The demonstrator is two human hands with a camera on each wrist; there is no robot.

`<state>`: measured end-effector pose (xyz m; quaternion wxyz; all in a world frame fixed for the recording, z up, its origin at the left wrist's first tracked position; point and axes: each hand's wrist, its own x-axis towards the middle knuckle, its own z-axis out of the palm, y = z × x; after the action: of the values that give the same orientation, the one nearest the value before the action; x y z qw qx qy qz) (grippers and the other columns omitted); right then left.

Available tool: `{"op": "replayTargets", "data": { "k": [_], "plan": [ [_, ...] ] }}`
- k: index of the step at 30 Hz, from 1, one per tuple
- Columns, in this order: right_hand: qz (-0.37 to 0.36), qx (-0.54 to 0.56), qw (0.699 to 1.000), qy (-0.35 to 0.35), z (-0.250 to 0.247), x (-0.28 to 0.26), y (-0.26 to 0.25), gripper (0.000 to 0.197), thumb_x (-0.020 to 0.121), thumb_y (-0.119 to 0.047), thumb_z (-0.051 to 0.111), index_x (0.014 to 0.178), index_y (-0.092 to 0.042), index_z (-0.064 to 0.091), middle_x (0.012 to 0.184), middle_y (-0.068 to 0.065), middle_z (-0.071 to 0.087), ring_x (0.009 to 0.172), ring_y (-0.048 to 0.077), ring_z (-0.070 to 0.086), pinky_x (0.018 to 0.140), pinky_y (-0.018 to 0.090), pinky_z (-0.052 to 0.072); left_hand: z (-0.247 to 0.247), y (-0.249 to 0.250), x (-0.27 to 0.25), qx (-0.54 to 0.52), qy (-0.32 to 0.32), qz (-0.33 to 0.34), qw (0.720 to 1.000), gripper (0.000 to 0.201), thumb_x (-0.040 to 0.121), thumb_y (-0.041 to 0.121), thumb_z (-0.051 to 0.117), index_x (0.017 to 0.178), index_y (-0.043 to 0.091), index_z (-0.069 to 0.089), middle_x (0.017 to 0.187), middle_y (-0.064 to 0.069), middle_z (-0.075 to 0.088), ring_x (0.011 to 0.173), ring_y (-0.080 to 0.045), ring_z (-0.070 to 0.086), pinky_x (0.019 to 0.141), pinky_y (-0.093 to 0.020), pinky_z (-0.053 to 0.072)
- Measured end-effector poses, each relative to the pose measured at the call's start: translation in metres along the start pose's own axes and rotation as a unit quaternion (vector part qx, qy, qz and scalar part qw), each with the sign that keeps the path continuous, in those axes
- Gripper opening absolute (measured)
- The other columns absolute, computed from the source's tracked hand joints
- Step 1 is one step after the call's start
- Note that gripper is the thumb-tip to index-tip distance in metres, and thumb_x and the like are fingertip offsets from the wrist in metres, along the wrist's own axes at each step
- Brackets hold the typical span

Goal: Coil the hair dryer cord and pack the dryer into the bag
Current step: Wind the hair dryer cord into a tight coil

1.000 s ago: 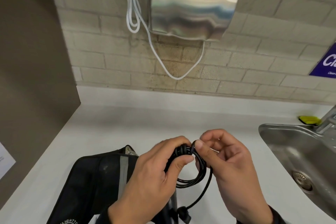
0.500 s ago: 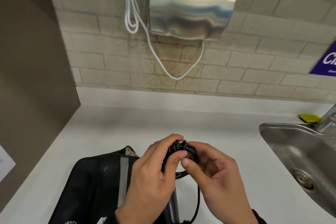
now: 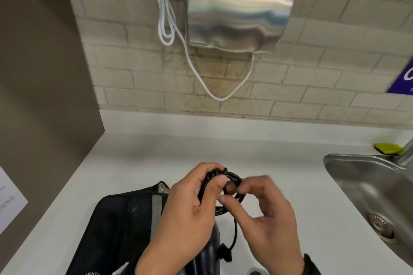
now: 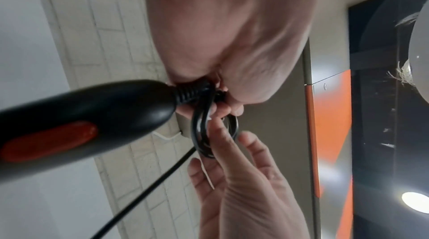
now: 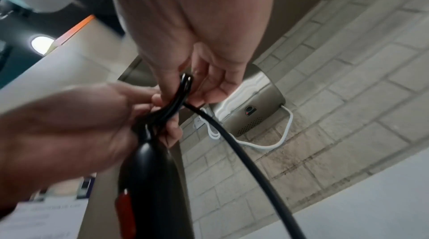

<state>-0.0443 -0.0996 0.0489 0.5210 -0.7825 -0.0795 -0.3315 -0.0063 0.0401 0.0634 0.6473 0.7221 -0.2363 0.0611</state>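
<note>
My left hand (image 3: 213, 182) grips a small coil of black cord (image 3: 233, 175) above the white counter, thumb pressed over the bunched loops. My right hand (image 3: 233, 195) pinches the coil's right side between thumb and forefinger, its fingers blurred. The black hair dryer (image 3: 207, 250) hangs below the left hand, and its handle with a red switch (image 4: 51, 140) shows in the left wrist view. A loose end of cord drops to the plug (image 3: 225, 252). The black bag (image 3: 118, 227) lies on the counter, below and left of my hands.
A steel hand dryer (image 3: 239, 11) with a white cable (image 3: 165, 18) hangs on the brick wall. A steel sink (image 3: 368, 194) is set into the counter at the right, with a yellow sponge (image 3: 387, 148) behind it. A brown wall panel (image 3: 40, 73) bounds the left.
My right hand came down from above the coil and now pinches its right side. The large hanging loop has been drawn into a smaller, tighter coil.
</note>
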Motion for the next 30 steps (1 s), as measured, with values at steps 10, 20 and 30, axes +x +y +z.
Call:
{"op": "replayTargets", "data": {
  "k": [10, 20, 30],
  "plan": [
    [-0.063, -0.191, 0.977, 0.066, 0.023, -0.015, 0.000, 0.020, 0.089, -0.032, 0.058, 0.088, -0.022, 0.076, 0.110, -0.009, 0.073, 0.092, 0.018, 0.065, 0.076, 0.028, 0.053, 0.014, -0.003, -0.006, 0.021, 0.069, 0.029, 0.997, 0.016, 0.090, 0.042, 0.048, 0.098, 0.037, 0.061, 0.086, 0.012, 0.070, 0.073, -0.007, 0.067, 0.061, -0.010, 0.050],
    [0.172, 0.099, 0.978, -0.064, -0.007, -0.021, -0.026, 0.034, 0.071, -0.061, 0.065, 0.060, -0.029, 0.070, 0.119, -0.015, 0.067, 0.095, 0.008, 0.068, 0.086, 0.032, 0.049, 0.019, -0.020, -0.002, 0.201, 0.109, 0.181, 0.957, 0.032, 0.102, 0.047, 0.032, 0.107, 0.023, 0.053, 0.094, 0.016, 0.053, 0.078, -0.005, 0.050, 0.074, -0.007, 0.038],
    [0.085, -0.049, 0.994, -0.048, -0.029, -0.037, -0.004, 0.042, 0.077, -0.079, 0.052, 0.068, -0.043, 0.073, 0.083, 0.013, 0.067, 0.089, 0.002, 0.054, 0.077, 0.016, 0.049, 0.029, -0.024, 0.002, 0.206, 0.132, 0.256, 0.935, 0.026, 0.102, 0.037, 0.036, 0.104, 0.017, 0.053, 0.091, 0.011, 0.053, 0.079, -0.008, 0.048, 0.073, -0.020, 0.040]
  ]
}}
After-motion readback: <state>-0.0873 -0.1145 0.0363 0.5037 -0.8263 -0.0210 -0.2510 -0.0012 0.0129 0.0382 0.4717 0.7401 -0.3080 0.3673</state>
